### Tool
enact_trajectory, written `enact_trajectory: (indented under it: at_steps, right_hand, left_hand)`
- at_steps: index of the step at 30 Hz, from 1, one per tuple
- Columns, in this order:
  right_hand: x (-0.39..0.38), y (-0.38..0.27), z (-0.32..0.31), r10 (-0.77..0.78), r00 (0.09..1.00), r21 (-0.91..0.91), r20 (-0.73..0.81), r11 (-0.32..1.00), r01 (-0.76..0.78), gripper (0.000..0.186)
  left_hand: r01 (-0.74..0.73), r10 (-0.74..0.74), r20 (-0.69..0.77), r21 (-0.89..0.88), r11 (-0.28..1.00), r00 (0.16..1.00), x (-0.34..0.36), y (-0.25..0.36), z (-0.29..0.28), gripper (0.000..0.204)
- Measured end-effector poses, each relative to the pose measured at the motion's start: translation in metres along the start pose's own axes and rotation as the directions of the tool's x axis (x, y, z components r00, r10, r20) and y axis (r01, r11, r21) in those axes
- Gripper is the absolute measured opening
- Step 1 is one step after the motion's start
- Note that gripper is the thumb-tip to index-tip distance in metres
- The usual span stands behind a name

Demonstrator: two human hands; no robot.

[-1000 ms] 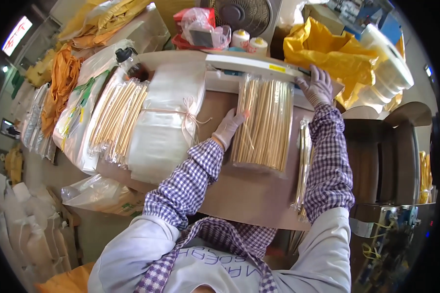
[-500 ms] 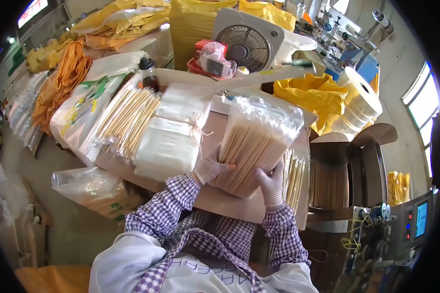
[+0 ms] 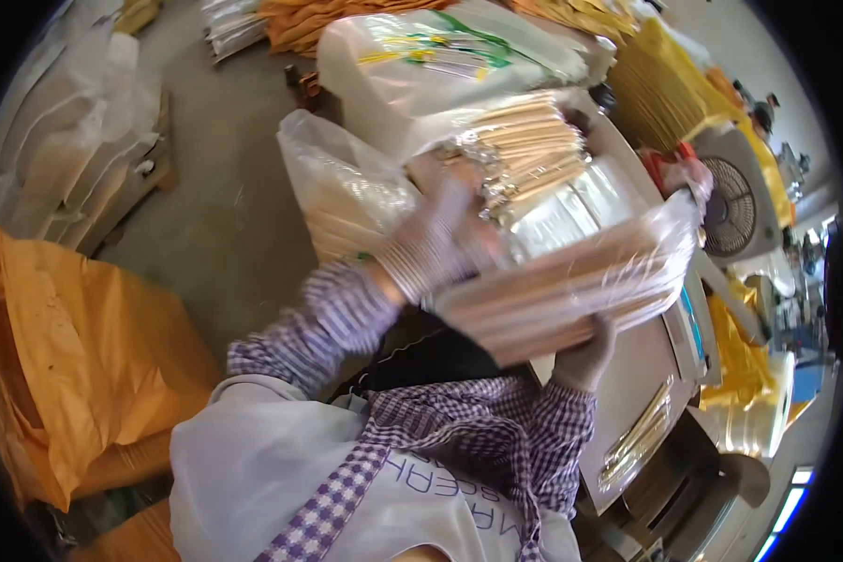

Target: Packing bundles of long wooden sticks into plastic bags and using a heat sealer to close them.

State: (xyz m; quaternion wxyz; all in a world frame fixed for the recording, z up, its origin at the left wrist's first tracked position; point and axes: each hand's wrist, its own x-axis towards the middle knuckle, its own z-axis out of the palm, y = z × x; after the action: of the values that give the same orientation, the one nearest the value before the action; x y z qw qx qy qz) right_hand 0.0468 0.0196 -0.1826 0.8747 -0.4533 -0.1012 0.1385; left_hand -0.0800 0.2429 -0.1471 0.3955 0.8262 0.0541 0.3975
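My right hand point(image 3: 585, 362), in a pale glove, grips a clear plastic bag of thin wooden sticks point(image 3: 571, 295) from its lower side. The bag lies tilted across my front, blurred by motion. My left hand point(image 3: 436, 234), also gloved, is at the left end of that bag, close to a pile of wrapped sticks point(image 3: 525, 145). Motion smears its fingers, so whether it touches the bag or the pile cannot be made out. Shiny clear plastic bags point(image 3: 567, 215) lie flat beside the pile, partly hidden behind the held bag.
Left of the table stands a clear bag of sticks point(image 3: 332, 192). An orange sack point(image 3: 94, 365) is at the lower left. On the right are a few wrapped sticks point(image 3: 637, 431), an open cardboard box point(image 3: 693, 492) and a fan point(image 3: 729, 201).
My view has swung left. My left hand has come away from its earlier grip on the bag's side and moved left. The bag has tipped from near upright to lying slanted, still in my right hand.
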Motion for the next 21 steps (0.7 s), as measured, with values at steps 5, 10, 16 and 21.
enact_trajectory:
  at_steps: [5, 10, 16, 21]
  right_hand:
    - [0.055, 0.025, 0.138, 0.065, 0.949, 0.419, 0.309, 0.886, -0.198, 0.031]
    - [0.053, 0.088, 0.279, 0.145, 0.883, 0.385, 0.447, 0.859, -0.336, 0.021]
    - [0.067, 0.180, 0.208, 0.300, 0.804, -0.030, 0.514, 0.943, -0.332, 0.028]
    - [0.095, 0.147, 0.133, 0.338, 0.778, -0.287, 0.530, 0.935, -0.210, 0.037]
  left_hand:
    - [0.777, -0.511, -0.587, 0.497, 0.386, 0.629, 0.035, -0.123, -0.189, 0.071]
    - [0.780, -0.878, -0.196, 0.569, 0.261, 0.437, 0.004, -0.194, -0.222, 0.055]
    - [0.795, -0.807, -0.117, -0.138, 0.591, 0.580, -0.081, -0.149, -0.189, 0.024]
    - [0.634, -0.740, -0.206, -0.402, 0.661, 0.641, -0.101, -0.129, -0.185, 0.028]
